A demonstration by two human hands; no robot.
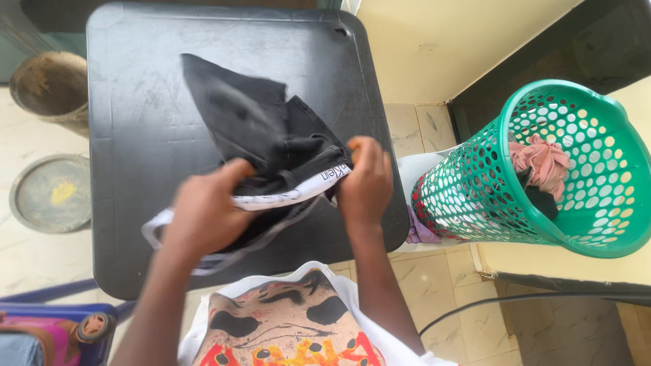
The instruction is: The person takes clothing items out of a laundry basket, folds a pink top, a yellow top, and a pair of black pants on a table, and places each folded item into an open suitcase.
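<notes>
Garment: a pair of black underwear (271,135) with a white waistband is held over the black table (135,102), nearer its front edge and right side than its back edge; the picture is blurred here.
Waistband: the white band is stretched between the two hands, with its right end at the right hand and its left end hanging past the left hand toward the front edge.
Cloth: the black part is spread away from the hands toward the middle of the table, where it seems to rest on the top.
Left hand: the left hand (207,210) is closed on the waistband, fingers curled over the cloth, above the front part of the table.
Right hand: the right hand (366,186) is closed on the other end of the waistband in a pinch, close to the right edge of the table.
Basket: a green laundry basket (610,203) is tilted on a ledge well to the right of the table, with pink and dark clothes seen inside.
Floor: a round lid (47,193) and a bucket (51,88) are seen to the left of the table.
</notes>
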